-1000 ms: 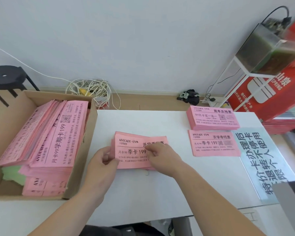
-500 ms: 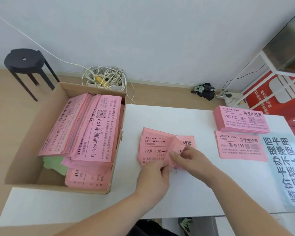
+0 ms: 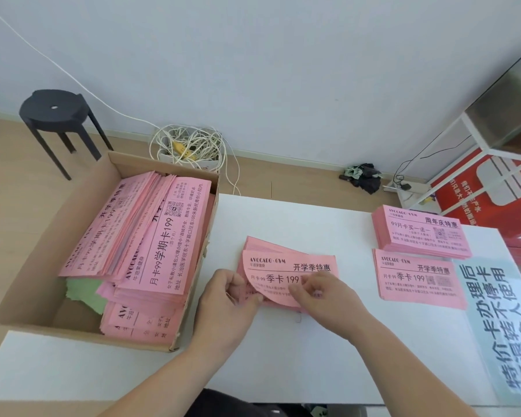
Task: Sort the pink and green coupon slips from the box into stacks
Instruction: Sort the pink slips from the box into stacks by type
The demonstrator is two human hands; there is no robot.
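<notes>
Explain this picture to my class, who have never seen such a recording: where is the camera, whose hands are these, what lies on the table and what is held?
No machine here: a person wears a camera on the head, so you look down at their own two hands. On the white table stands a cardboard box of pink coupon slips, with green slips showing beneath them. To the right lie two sorted pink stacks, the far stack and the near stack. The left hand pinches a bundle of pink slips; the right hand pinches its curled top slip.
</notes>
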